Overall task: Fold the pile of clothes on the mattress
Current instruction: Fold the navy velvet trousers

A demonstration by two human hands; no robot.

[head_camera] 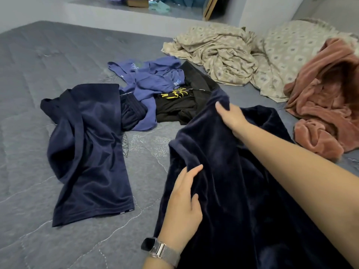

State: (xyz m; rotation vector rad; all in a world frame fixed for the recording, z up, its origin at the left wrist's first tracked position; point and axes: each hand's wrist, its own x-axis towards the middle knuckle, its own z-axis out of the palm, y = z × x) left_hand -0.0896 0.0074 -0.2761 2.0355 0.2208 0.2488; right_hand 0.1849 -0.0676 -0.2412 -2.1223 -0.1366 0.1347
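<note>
A dark navy velvet garment (242,181) drapes over the near right of the grey quilted mattress (38,78). My left hand (184,202), with a watch on the wrist, grips its left edge, fingers curled into the fabric. My right hand (231,117) grips the garment's far top edge. To the left lies another navy garment (87,152), crumpled and flat. Behind them sits a heap with a blue-purple hoodie (147,80) and a black garment with yellow print (174,105).
A beige patterned sheet (215,53) lies bunched at the back right beside a matching pillow (291,53). A pink plush blanket (326,98) is piled at the right edge. A ledge with boxes and cloth (136,2) runs behind the mattress.
</note>
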